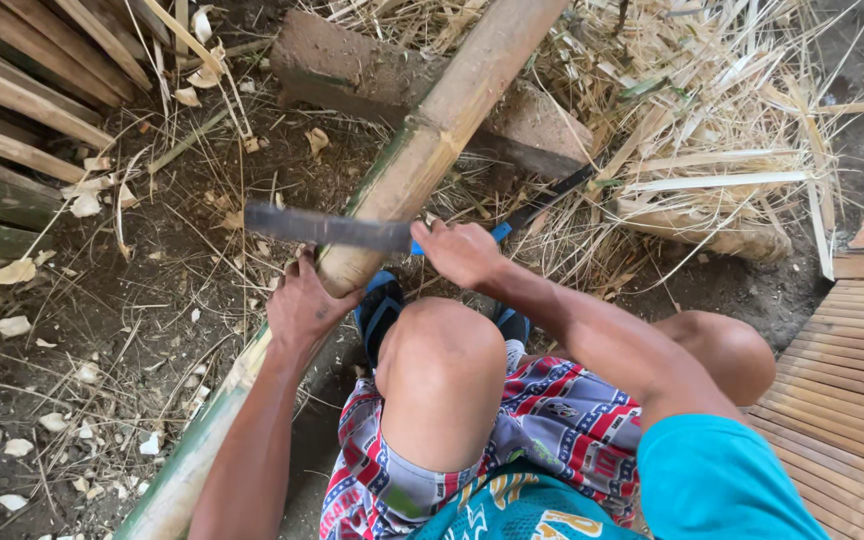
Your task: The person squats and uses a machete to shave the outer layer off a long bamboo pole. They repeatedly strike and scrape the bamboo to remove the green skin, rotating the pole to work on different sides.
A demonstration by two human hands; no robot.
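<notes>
Bare earth littered with chips and dry straw [712,130] forms the work floor. Across it, from bottom left to top centre, runs a thick bamboo pole [422,150], its upper part propped on a weathered block [352,65]. Left hand [304,305] wraps the pole from the near side, fingers closed around it just below the blade. Right hand [460,250] is clenched on the blue handle of a long dark knife [327,228], whose blade lies crosswise over the pole. For a clean cut, judging by the pose, the blade should meet the pole squarely while the gripping hand stays clear below the edge. One raised knee [440,365] sits close beside the pole and limits the swing. Split bamboo slats [12,130] lie stacked at left, and a slatted wooden panel [852,390] lies at right, well apart from the pole
</notes>
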